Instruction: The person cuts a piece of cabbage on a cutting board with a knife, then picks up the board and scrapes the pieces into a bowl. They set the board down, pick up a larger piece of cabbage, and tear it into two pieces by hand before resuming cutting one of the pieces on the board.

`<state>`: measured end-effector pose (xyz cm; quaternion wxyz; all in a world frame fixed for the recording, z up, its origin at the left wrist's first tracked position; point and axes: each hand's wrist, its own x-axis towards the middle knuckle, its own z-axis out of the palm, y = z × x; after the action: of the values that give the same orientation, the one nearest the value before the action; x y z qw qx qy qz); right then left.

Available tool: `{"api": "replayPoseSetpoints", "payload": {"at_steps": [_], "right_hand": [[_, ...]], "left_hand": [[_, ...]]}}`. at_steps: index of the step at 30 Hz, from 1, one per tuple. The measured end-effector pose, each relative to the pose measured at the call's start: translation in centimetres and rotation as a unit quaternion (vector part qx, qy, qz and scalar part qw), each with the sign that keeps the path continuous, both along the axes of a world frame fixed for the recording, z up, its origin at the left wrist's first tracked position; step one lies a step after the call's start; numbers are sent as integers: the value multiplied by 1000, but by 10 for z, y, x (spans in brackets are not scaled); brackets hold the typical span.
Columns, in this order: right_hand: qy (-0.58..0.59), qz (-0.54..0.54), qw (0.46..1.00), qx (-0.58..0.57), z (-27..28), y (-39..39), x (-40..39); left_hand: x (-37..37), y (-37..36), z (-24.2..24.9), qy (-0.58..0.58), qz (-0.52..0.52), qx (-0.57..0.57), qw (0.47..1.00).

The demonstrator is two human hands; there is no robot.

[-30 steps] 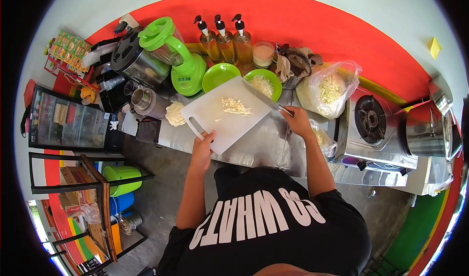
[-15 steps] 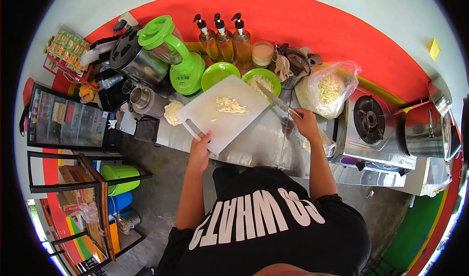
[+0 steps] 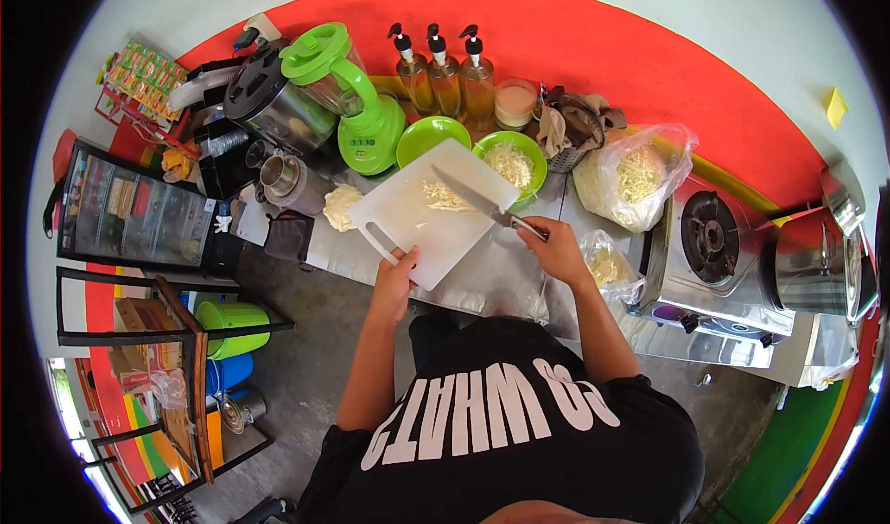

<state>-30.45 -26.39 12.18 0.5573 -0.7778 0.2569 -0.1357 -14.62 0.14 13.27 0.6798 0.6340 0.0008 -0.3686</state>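
Your left hand point(image 3: 394, 278) is clamped on the near edge of the cutting board point(image 3: 436, 213), tilting it toward the green bowl point(image 3: 512, 160); your right hand point(image 3: 554, 246) is closed round the knife point(image 3: 482, 207), its blade lying over the shreds point(image 3: 443, 196) mid-board.

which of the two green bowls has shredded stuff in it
The green bowl on the right, just beyond the raised white cutting board, holds pale shreds; the green bowl to its left looks empty.
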Motion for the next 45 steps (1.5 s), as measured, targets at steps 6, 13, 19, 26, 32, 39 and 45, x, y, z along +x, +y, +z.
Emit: {"api": "replayPoseSetpoints", "payload": {"at_steps": [6,13,19,26,32,39,45], "right_hand": [[7,89,996,-8,24,25,7],[4,36,998,-50,5,27,7],[-15,114,993,37,9,34,4],[21,44,999,10,-10,24,4],[4,25,999,20,-16,17,-1],[-11,-14,1000,12,-38,-3,-4],[6,-40,998,46,-26,-10,-10]], "left_hand": [[-2,-2,2,-3,-6,4,1000],[-10,-8,15,-8,-8,-2,1000],[-7,-4,9,-23,-48,9,999],[-10,-4,7,-19,-39,9,999],[-9,-5,11,-24,-44,14,999],[-6,-3,0,-12,-42,2,999],[-6,-6,1,-17,-35,2,999]]}}
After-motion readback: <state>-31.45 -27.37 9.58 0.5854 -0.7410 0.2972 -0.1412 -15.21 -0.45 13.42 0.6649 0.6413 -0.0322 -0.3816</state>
